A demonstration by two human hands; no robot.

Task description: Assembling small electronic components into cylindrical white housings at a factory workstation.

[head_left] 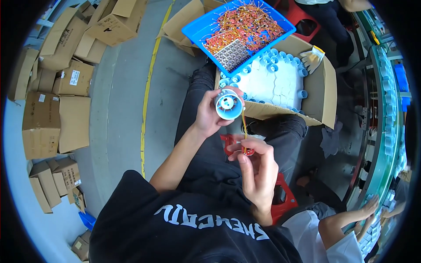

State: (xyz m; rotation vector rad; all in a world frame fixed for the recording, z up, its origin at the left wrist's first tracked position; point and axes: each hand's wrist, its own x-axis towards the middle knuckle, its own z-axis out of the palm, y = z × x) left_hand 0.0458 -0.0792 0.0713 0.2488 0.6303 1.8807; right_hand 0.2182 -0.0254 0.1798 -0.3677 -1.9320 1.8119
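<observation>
My left hand (208,113) is wrapped around a light-blue cylindrical plastic housing (223,113), its open end facing up. Inside the housing sits a white round piece with a dark centre. A yellow-orange wire (244,125) runs from the housing's right edge down to my right hand (259,168). There my thumb and fingers pinch the wire together with a small red part (249,151); the fingers partly hide it, so its kind is unclear. Both hands are above my lap, the right one lower and nearer my body.
Ahead, a blue tray (254,46) of tangled red and yellow wired parts rests on an open carton (326,96) containing several light-blue housings. A work glove (312,59) hangs on its edge. Cardboard boxes (41,118) line the left. Co-workers sit by a green bench (380,175) at right.
</observation>
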